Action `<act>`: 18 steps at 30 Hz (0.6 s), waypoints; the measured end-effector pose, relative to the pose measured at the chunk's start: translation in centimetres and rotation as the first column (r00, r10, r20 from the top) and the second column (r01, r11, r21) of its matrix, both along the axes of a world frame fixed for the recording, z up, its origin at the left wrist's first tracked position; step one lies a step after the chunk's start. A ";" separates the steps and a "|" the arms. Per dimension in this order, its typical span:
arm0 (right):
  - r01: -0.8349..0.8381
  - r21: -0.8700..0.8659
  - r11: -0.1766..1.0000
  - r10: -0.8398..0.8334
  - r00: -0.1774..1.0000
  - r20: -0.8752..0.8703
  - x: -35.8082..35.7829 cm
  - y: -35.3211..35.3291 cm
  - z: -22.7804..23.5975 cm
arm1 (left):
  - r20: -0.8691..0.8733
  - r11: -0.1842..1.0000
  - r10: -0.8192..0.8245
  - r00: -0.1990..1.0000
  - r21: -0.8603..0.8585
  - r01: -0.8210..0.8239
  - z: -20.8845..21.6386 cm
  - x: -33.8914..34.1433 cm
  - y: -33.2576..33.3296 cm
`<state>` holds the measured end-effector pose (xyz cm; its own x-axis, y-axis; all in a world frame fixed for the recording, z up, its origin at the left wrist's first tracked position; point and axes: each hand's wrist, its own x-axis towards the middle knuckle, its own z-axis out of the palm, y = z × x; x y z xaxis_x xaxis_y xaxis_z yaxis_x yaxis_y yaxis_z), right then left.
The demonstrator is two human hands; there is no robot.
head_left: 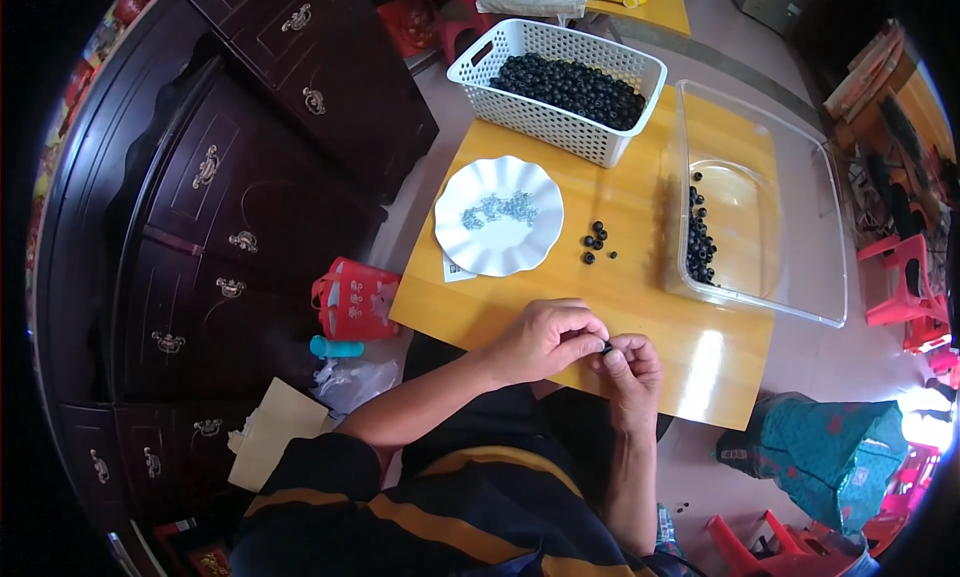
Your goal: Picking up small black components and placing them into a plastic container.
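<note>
Close together over the near edge of the table, my left hand (560, 339) and my right hand (636, 369) meet at their fingertips. A small black round part (607, 347) shows between them, pinched by the right thumb and fingers. The left thumb and forefinger are pressed together right beside it; what they hold, if anything, is hidden. Just beyond the hands lie several loose black round parts (597, 242). To their left sits a white scalloped plate (462, 247) with a scatter of small shiny metal pieces (500, 210).
A white perforated basket (545, 125) full of black round parts stands at the table's far side. On the right, a clear plastic bin (770, 302) holds more along its left side. Dark drawers (250, 187), a red bag (360, 299) and a teal sack (820, 447) surround the yellow table (460, 317).
</note>
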<state>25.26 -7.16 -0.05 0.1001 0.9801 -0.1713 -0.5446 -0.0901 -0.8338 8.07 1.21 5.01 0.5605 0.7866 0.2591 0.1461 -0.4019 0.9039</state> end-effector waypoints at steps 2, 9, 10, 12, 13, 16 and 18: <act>0.009 -0.029 1.000 -0.008 1.000 0.024 0.1 -0.1 0.2 | 0.033 1.000 0.002 0.999 -0.019 -0.001 -0.7 0.1 -0.1; 0.021 -0.011 1.000 -0.023 0.987 -0.158 0.3 0.2 -0.1 | 0.026 0.999 0.031 0.999 -0.038 -0.030 -0.1 0.2 -0.1; 0.011 -0.009 1.000 -0.012 0.988 -0.155 0.3 0.2 0.1 | 0.023 0.999 0.028 0.999 -0.037 -0.028 0.1 0.3 -0.1; 0.004 -0.007 1.000 -0.005 0.988 -0.155 0.2 0.2 0.4 | 0.013 0.999 0.025 1.000 -0.024 -0.024 0.5 0.6 -0.1; 0.005 -0.012 1.000 -0.007 0.987 -0.161 0.1 0.2 0.5 | 0.005 1.000 0.028 1.000 -0.008 -0.028 0.6 0.6 -0.1; 0.012 -0.006 1.000 -0.012 0.988 -0.155 0.2 0.2 0.3 | 0.008 1.000 0.018 1.000 -0.010 -0.018 0.6 0.9 -0.1; 0.015 0.004 1.000 -0.014 0.990 -0.143 0.2 0.3 0.1 | 0.005 1.000 0.010 1.000 0.018 -0.011 0.7 0.9 -0.1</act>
<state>25.48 -6.89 0.10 0.0894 0.9796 -0.1799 -0.6596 -0.0771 -0.7476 9.01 1.15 5.75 0.5509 0.7875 0.2763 0.1459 -0.4168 0.8972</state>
